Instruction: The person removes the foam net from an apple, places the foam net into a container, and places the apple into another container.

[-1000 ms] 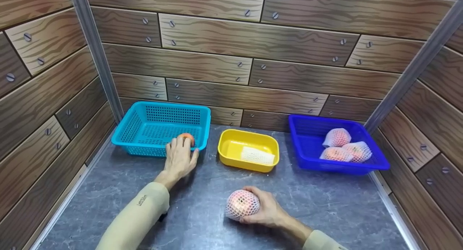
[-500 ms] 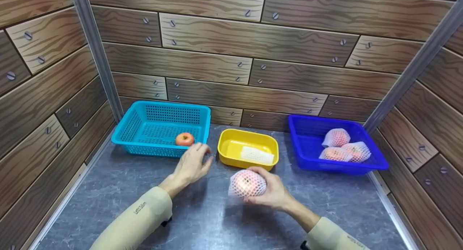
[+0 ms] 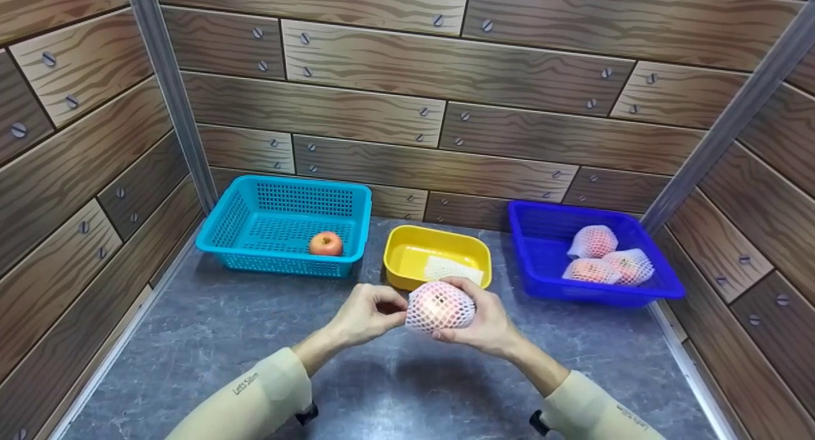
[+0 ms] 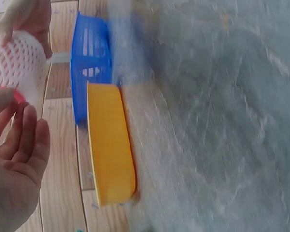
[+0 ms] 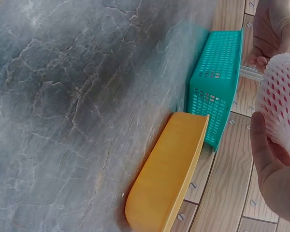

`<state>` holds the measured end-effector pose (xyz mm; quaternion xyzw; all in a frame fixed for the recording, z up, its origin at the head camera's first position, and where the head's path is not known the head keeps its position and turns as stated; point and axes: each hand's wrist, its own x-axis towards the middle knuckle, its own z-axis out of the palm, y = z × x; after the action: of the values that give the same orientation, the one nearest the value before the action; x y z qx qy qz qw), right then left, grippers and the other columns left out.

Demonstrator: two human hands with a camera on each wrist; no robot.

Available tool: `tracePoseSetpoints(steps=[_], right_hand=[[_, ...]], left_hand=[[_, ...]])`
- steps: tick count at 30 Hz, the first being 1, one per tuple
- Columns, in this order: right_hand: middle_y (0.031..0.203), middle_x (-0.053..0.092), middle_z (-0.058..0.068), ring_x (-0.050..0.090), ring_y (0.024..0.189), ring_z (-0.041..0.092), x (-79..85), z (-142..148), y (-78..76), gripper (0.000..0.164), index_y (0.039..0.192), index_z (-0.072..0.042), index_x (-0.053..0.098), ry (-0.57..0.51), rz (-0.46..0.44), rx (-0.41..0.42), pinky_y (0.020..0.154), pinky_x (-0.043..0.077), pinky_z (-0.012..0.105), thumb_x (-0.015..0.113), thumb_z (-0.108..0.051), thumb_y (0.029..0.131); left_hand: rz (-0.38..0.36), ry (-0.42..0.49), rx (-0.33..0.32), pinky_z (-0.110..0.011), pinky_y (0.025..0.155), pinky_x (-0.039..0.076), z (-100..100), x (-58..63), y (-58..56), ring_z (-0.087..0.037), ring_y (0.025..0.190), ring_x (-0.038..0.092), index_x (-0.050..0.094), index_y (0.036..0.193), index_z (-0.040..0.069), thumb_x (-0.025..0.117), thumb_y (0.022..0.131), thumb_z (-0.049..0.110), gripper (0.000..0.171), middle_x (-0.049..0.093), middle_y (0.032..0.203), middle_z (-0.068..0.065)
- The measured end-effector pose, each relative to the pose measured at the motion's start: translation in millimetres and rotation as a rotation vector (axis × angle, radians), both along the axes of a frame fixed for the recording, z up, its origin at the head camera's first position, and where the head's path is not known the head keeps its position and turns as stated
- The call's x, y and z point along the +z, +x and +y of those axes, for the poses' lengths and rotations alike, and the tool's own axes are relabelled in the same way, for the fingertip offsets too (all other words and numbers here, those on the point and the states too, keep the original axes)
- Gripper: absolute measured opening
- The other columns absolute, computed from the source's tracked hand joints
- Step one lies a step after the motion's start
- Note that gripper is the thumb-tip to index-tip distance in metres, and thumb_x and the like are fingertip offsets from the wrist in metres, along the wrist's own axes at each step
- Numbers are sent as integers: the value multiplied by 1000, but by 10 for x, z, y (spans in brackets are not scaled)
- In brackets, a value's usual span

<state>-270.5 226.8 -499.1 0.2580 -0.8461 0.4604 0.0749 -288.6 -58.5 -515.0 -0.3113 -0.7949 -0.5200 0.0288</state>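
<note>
R hand point(image 3: 487, 319) holds the netted apple point(image 3: 442, 307), fingers over the top, thumb under its rt side; L hand point(image 3: 366, 316) has thumb & fingertips pinched tog. on the lt edge of the foam net point(image 3: 416, 315); apple's in mid-air above the bench point(image 3: 356, 389), shadow beneath, just in front of yellow tray point(image 3: 398, 278) but apart from its rim per wrist views; bench runs on below & btwn the forearms; narrow gaps btwn teal basket point(image 3: 280, 264), yellow tray & blue basket point(image 3: 592, 292); pale trim lines bench's L & R edges at the plank-print wall point(image 3: 356, 115).

Apple's roundish, red-pink w/ a pale yellow patch, dark spot near middle facing cam; net's white, diamond-holed; white foam piece point(image 3: 449, 268) lies in yellow tray; unwrapped apple point(image 3: 326, 244), red-orange, hollow up, sits in teal basket nr front rt corner; 3 wrapped apples point(image 3: 592, 271) bunch in blue basket, rt half.

L sleeve point(image 3: 267, 383) reads "Let's Slim"; R sleeve point(image 3: 592, 405) has small print, too blurred to read fully.
</note>
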Motion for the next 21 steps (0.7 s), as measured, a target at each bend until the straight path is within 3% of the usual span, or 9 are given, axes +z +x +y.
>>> tracePoseSetpoints(steps=[5, 14, 21], right_hand=[[130, 81, 7, 73, 111, 12, 14, 5, -11, 87, 145, -13, 70, 9, 13, -1, 101, 57, 28, 106, -29, 68], [132, 82, 9, 72, 112, 10, 14, -7, -20, 88, 147, -10, 70, 23, 22, -4, 103, 57, 27, 107, -29, 68], [134, 81, 11, 71, 115, 10, 22, -26, -9, 87, 146, -7, 70, 2, 0, 33, 106, 55, 25, 106, -24, 69]], left_hand=[[5, 94, 16, -32, 87, 67, 51, -6, 59, -10, 90, 77, 86, 105, 12, 86, 93, 6, 13, 85, 103, -8], [-24, 222, -7, -46, 102, 67, 138, 5, 144, -32, 117, 80, 78, 134, 6, 91, 89, 4, 46, 79, 132, -16], [-29, 253, -51, -38, 109, 63, 197, -12, 205, -36, 132, 73, 70, 147, 1, 94, 86, 4, 65, 72, 145, -20]])
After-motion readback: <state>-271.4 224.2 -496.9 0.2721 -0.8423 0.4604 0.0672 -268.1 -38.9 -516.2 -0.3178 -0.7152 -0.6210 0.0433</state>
